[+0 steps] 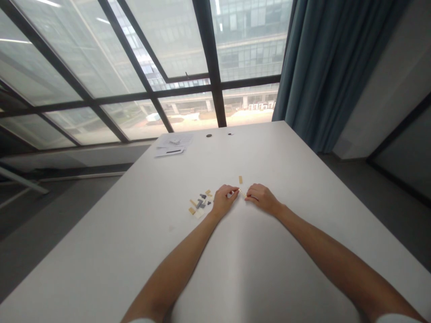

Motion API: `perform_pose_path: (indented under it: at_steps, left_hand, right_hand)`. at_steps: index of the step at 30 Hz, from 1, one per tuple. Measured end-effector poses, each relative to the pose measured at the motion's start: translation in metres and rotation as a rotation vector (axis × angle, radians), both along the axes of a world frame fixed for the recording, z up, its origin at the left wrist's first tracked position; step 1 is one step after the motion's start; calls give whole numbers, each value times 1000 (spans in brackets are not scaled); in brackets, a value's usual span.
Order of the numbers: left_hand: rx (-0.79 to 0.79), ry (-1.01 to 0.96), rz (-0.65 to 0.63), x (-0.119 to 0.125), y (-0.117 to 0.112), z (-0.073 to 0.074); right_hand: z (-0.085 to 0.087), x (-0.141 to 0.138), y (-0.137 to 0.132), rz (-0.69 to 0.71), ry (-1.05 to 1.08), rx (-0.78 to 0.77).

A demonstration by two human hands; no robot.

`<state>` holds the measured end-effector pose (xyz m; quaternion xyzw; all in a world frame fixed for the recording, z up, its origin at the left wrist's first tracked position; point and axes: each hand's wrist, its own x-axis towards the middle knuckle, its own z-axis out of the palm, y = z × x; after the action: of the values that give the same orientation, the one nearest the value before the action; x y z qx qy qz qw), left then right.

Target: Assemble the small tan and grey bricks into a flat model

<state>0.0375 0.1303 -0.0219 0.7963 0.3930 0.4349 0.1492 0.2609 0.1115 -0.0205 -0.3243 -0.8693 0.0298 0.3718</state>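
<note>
My left hand (224, 199) and my right hand (261, 197) rest on the white table (256, 251), fingertips meeting over a small pale toy brick piece (241, 193). Both hands pinch it from either side, fingers curled. Left of my left hand lies a small heap of tan and grey brick pieces (200, 204). One loose tan brick (240, 179) sits just beyond my fingertips.
Folded paper sheets (172, 145) lie at the table's far left corner. Two dark round holes (219, 134) mark the far edge. Large windows stand behind the table, a blue curtain (323, 67) at the right.
</note>
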Motion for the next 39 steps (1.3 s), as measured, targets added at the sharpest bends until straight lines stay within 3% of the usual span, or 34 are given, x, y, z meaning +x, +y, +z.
perform_pose_path:
  at_steps: [16, 27, 39]
  left_hand:
    - [-58, 16, -92, 1, -2, 3]
    - [-27, 44, -84, 3, -5, 3]
    - [3, 84, -163, 2, -6, 5]
  right_hand:
    - [7, -2, -5, 32, 53, -14]
    - [5, -5, -8, 56, 71, -10]
    - [7, -4, -8, 60, 103, -17]
